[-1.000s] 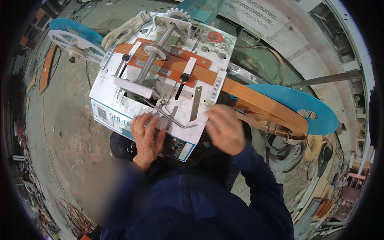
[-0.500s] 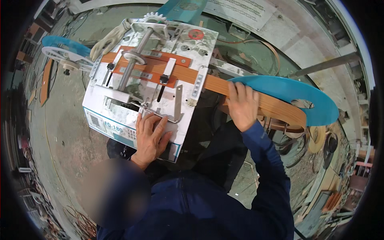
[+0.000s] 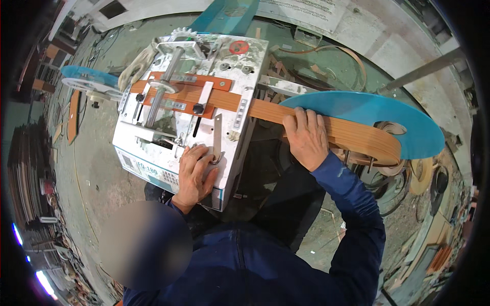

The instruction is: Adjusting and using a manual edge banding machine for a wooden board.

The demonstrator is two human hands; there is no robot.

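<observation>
A white box-shaped machine [image 3: 153, 153] stands in front of me, with orange plates [image 3: 189, 94], a steel shaft and a gear on top. A wood-coloured band [image 3: 265, 109] runs across it to a coil on a blue disc [image 3: 357, 109] at the right. My left hand [image 3: 196, 173] lies on the machine's near corner, fingers curled over a small metal handle [image 3: 217, 137]. My right hand [image 3: 306, 137] rests on the band just right of the machine, its fingers wrapped over the band's far edge.
A white wheel on a blue disc [image 3: 84, 84] sticks out at the machine's left. Band scraps and loops litter the concrete floor [image 3: 316, 56]. A grey metal pole [image 3: 429, 69] slants at the right. Stacked boards [image 3: 30, 168] fill the left side.
My right hand left the machine's front corner and moved right onto the band. My left hand stayed at the handle. The view shifted, so the machine sits more to the left.
</observation>
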